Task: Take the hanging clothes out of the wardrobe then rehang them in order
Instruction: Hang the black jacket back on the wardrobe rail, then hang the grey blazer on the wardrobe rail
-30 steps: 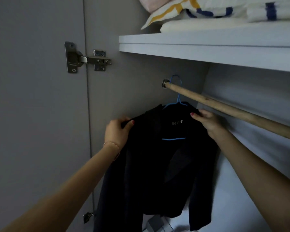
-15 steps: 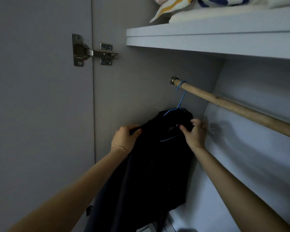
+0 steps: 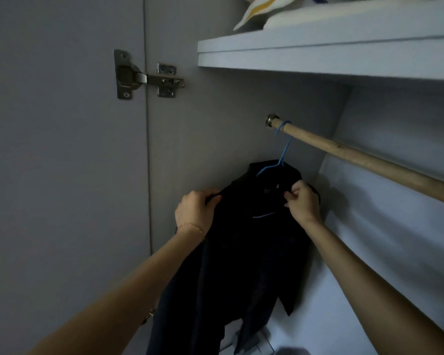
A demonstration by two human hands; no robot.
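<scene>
head view: our left hand (image 3: 196,210) and right hand (image 3: 301,201) both pinch the black jacket (image 3: 241,252); tug hard and the hanger (image 3: 280,160) above could slip off.

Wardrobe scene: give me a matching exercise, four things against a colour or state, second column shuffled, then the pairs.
Things:
1. hanger
2. rail
3. jacket
4. hinge

Colour or state:
A. black, held by the left hand and right hand
B. metal, screwed to the door
C. blue, hooked over the rail
D. wooden, under the shelf

Pairs: 1-C, 2-D, 3-A, 4-B
</scene>
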